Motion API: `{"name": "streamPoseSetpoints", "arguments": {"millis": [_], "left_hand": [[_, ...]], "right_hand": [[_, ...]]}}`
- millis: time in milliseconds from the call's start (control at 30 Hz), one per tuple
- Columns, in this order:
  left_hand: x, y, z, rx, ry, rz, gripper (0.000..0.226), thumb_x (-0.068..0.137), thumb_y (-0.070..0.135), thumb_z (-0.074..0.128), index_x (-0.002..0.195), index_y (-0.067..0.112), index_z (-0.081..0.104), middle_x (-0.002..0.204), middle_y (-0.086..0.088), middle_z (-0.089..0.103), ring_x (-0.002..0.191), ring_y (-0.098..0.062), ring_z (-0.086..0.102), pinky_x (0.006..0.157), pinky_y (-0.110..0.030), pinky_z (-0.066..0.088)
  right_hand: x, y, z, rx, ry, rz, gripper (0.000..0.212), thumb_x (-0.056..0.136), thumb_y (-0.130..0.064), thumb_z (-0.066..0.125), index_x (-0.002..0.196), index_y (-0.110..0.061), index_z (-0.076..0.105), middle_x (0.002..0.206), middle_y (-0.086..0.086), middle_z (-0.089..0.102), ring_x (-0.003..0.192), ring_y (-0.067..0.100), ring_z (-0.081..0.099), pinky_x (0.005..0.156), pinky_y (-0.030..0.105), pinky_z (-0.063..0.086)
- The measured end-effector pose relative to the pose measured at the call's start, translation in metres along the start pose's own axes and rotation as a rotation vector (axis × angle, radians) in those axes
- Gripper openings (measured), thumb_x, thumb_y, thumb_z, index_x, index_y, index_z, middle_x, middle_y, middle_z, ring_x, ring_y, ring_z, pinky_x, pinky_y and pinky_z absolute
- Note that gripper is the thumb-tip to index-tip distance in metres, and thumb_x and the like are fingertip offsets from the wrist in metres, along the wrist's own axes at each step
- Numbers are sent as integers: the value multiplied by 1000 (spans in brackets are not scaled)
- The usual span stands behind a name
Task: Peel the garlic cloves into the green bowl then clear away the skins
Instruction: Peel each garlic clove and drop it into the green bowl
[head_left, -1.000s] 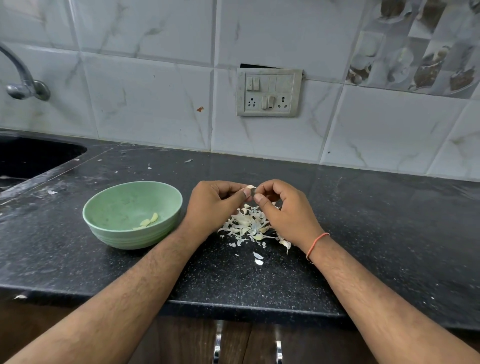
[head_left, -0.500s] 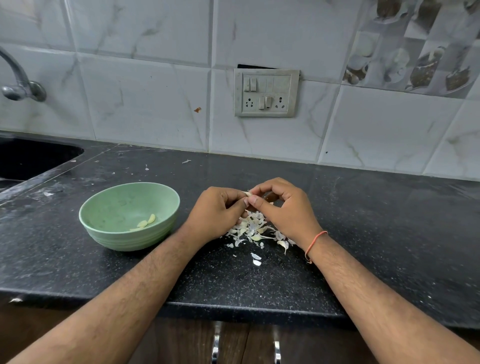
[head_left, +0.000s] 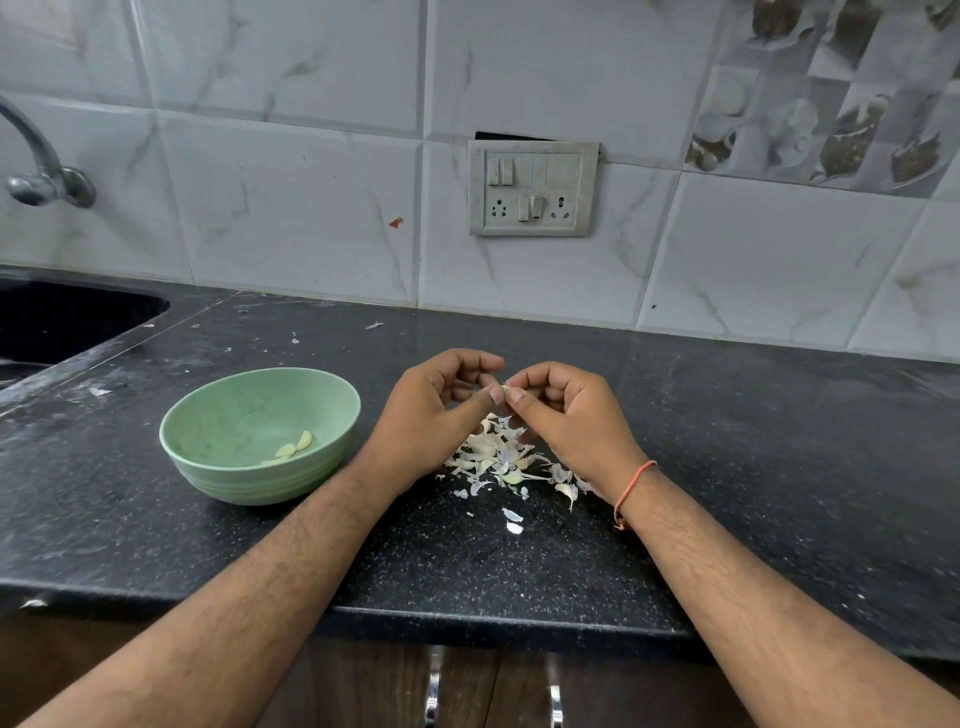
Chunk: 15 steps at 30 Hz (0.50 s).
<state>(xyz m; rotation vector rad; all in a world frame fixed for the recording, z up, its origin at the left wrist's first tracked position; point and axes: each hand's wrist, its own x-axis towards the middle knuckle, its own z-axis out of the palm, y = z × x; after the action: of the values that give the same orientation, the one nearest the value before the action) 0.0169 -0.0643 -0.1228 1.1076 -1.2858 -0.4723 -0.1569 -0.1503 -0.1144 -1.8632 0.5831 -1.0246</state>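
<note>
Pinching a small garlic clove between them, the left hand and the right hand meet fingertip to fingertip above the dark speckled counter. Both hands have their fingers curled, thumbs and forefingers closed on the clove, which shows only as a pale, off-white sliver at the point where the thumbs touch; most of it is hidden by the fingers, so whether its skin is on or off cannot be told.

Directly below the hands lies a heap of skins: thin, papery, white to cream flakes, curled and pointed, with a few loose bits scattered nearer the counter's front edge. The right wrist rests beside the heap and wears an orange thread.

Left of the left hand, near its wrist but apart from it, stands the green bowl, pale green with ridged outer walls. Inside it, against the right side of the bottom, lie a few peeled cloves, smooth and pale yellow.

A black sink sits at the far left under a metal tap, and a switch plate is set in the tiled wall behind.
</note>
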Motion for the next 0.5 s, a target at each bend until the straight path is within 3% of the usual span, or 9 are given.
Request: {"name": "streamPoseSetpoints", "arguments": {"millis": [300,433,500], "left_hand": [[3,-6,-1,-16,29,-22,26,100,6,72,124,15,73,100,-1,73,78,-13,66,67,-30,62],[4,-7,-1,-72,27,-49,26,101,8,71,125,15,73,100,-2,73,81,-20,66,72,-38,62],[4,-7,-1,-106,30,-57,25,101,8,71,125,15,72,101,-3,74,84,-22,67,73,-34,62]], "right_hand": [[0,-2,0,82,-12,20,13,97,-8,76,109,-9,78,95,17,79,85,24,75,70,42,66],[-1,-5,1,120,-73,117,15,104,-17,68,109,-7,78,92,14,78,76,21,67,59,35,58],[-2,-6,1,180,-110,180,22,108,-20,62,109,-3,76,89,14,77,71,21,64,56,34,55]]}}
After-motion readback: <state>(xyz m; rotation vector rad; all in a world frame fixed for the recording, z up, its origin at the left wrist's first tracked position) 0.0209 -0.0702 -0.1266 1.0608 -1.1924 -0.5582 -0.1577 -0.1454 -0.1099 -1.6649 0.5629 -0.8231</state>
